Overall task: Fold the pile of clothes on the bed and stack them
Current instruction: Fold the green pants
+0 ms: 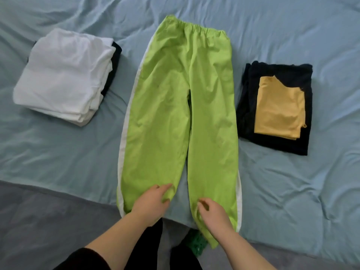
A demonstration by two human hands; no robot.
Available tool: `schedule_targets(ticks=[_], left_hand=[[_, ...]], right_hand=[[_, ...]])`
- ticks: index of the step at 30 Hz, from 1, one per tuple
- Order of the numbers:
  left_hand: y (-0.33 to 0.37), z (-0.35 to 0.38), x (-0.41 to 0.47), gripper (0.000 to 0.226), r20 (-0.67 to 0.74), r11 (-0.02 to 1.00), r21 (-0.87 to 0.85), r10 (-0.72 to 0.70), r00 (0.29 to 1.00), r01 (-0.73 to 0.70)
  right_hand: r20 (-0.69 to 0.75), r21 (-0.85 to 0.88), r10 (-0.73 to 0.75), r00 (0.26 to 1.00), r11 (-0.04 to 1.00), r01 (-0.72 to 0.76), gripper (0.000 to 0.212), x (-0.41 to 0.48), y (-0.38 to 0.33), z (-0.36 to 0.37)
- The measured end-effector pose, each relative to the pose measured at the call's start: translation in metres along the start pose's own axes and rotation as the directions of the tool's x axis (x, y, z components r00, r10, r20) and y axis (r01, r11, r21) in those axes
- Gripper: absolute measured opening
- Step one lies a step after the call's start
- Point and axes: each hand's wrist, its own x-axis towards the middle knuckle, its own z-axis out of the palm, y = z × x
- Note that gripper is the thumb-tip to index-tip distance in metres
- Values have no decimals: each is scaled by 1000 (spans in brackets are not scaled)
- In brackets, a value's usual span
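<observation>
The bed [292,191] holds green trousers [175,106] between a white stack [62,75] and a dark stack [276,137].

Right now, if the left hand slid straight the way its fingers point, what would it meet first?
Probably the left hand meets the blue sheet between the legs of the green trousers, then the other leg.
</observation>
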Motion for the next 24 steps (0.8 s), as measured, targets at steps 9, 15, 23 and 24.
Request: schedule_targets(ticks=[9,15,23,24], left_hand=[[88,-89,71,71,-189,990,47,136,973,-130],[163,-120,162,93,-268,949,293,198,943,-116],[156,-136,264,121,-152,956,292,40,988,7],[154,-133,268,123,-141,955,297,34,989,10]], right_hand=[[-383,298,153,911,954,-34,17,79,-84,-114],[-571,293,62,818,947,133,31,153,-110,-210],[-394,673,128,910,715,191,22,267,-120,-261],[-361,715,98,927,668,208,25,272,-122,-261]])
